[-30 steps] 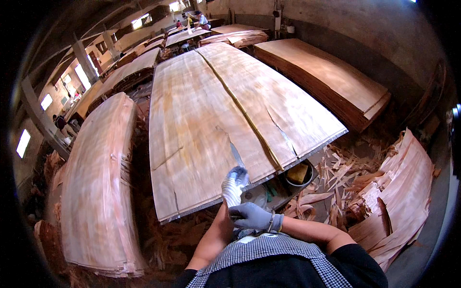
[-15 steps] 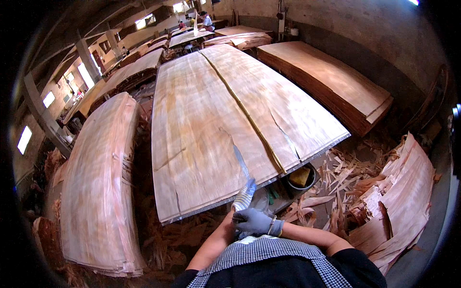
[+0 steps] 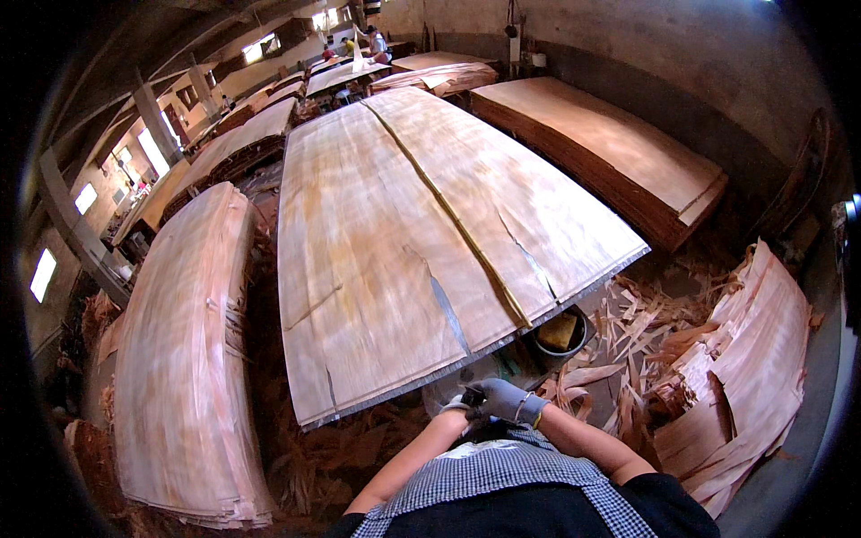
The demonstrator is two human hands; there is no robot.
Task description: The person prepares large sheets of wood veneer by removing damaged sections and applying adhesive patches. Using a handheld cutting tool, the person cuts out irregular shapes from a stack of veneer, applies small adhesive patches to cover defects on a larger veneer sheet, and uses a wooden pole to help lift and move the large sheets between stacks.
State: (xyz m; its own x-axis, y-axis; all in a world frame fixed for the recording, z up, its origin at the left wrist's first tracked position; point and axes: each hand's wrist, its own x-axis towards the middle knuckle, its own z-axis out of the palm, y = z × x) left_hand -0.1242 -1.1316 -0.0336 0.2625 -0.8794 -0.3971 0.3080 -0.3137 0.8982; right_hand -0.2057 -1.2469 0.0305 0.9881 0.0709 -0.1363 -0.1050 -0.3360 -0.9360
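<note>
Close in front of my checked apron [image 3: 516, 466], my two gloved hands meet. My right hand [image 3: 504, 401], in a grey glove, has its fingers curled in against the left one; what they grip, if anything, is hidden. My left hand [image 3: 465, 409] is mostly covered by dark shapes and the right glove, so its fingers do not show. Just beyond them lies a large pale wood veneer sheet [image 3: 359, 233] on a stack or table. A long yellow-brown strip [image 3: 439, 195] runs lengthwise on it. Grey shows through a split [image 3: 447, 309] near its front edge.
A curved veneer stack [image 3: 184, 350] stands at left, another stack [image 3: 601, 143] at far right. Below the front edge sits a dark bucket [image 3: 567, 332] with a yellow thing inside. Veneer scraps [image 3: 637, 332] litter the floor; torn sheets [image 3: 744, 386] lean at right. People work far back.
My left hand has drawn back from the sheet's front edge toward my body, uncovering the split's near end. The right hand has shifted slightly right, and the view has moved a little.
</note>
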